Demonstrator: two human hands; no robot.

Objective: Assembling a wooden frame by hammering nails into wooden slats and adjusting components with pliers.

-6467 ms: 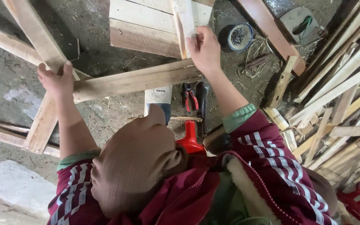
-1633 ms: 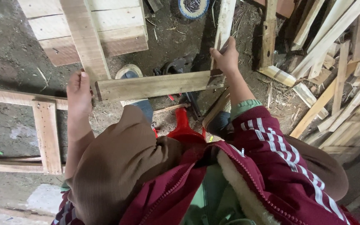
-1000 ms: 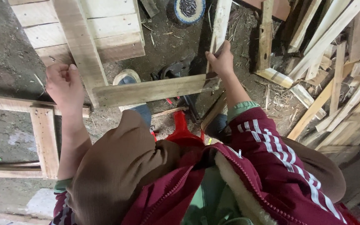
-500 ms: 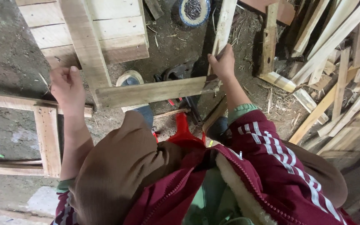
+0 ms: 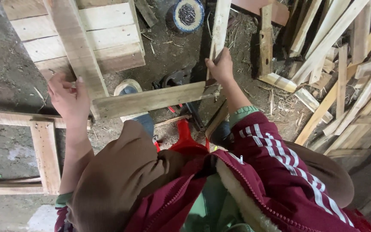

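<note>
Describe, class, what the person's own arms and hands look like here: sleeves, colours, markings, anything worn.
Both hands are bare: no gloves, rings or watch show on the left hand or the right hand. The right sleeve is maroon with white stripes along it and a green cuff at the wrist. The left forearm is bare, with a green cuff edge low near the elbow.

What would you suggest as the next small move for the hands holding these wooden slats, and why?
Probably slide the cross slat left until its end sits square on the wide plank. The right hand pins its other end against the upright slat; the left hand holds the plank beside the joint.
</note>
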